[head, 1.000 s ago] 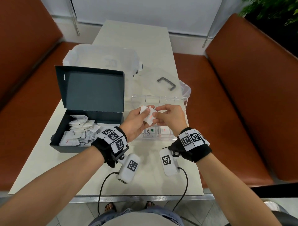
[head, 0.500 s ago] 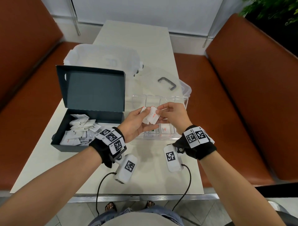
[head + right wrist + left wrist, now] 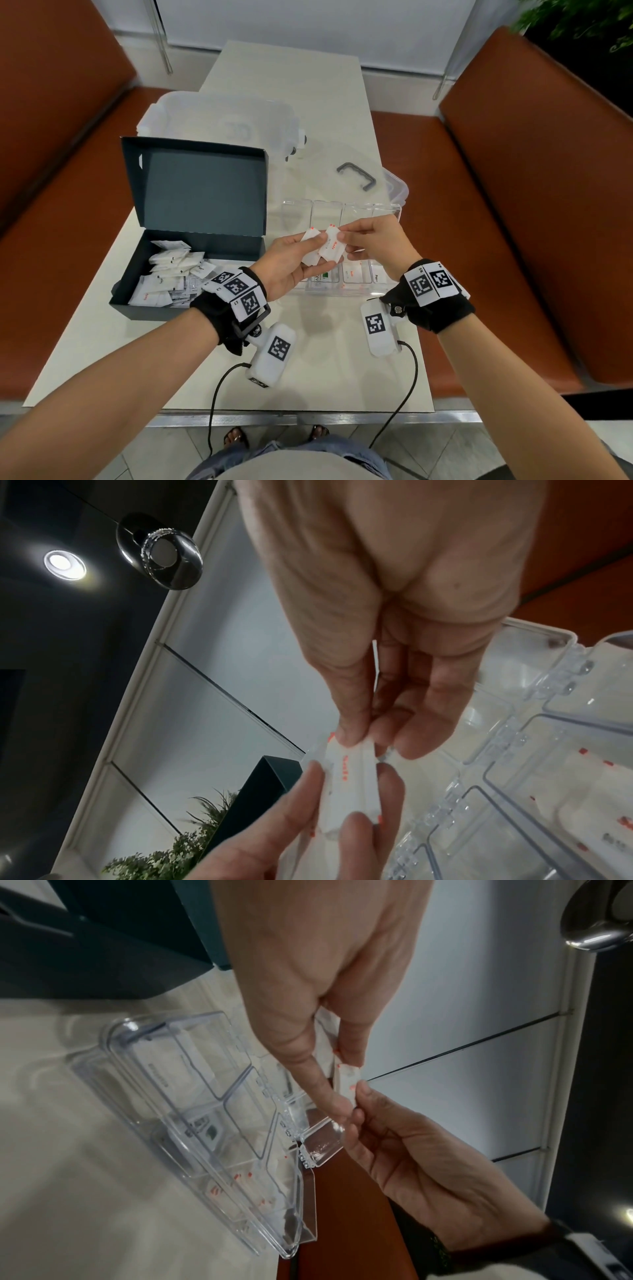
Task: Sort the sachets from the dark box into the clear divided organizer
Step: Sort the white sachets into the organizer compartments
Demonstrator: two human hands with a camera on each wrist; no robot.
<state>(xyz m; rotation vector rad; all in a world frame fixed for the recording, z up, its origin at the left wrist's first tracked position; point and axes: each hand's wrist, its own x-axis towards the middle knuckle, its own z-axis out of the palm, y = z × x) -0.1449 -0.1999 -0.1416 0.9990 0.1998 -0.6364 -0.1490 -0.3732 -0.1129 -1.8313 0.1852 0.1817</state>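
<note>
My left hand (image 3: 301,255) holds a small bunch of white sachets (image 3: 313,251) above the near left part of the clear divided organizer (image 3: 390,209). My right hand (image 3: 346,240) pinches the top corner of the front sachet (image 3: 331,247), which has red print. The same pinch shows in the right wrist view, on the sachet (image 3: 346,783). The dark box (image 3: 191,284) stands open to the left with several white sachets (image 3: 168,274) piled inside. The organizer's near compartments hold a few sachets (image 3: 352,274). In the left wrist view the organizer (image 3: 205,1123) lies below both hands.
A translucent storage bin (image 3: 219,123) and its lid with a grey handle (image 3: 358,174) lie behind the box and organizer. The table (image 3: 308,75) is narrow, with brown benches (image 3: 513,240) on both sides. The near table edge lies just under my wrists.
The right hand has shifted its pinch along the front sachet, which now fans out from the bunch in the left hand. Both hands stay over the organizer.
</note>
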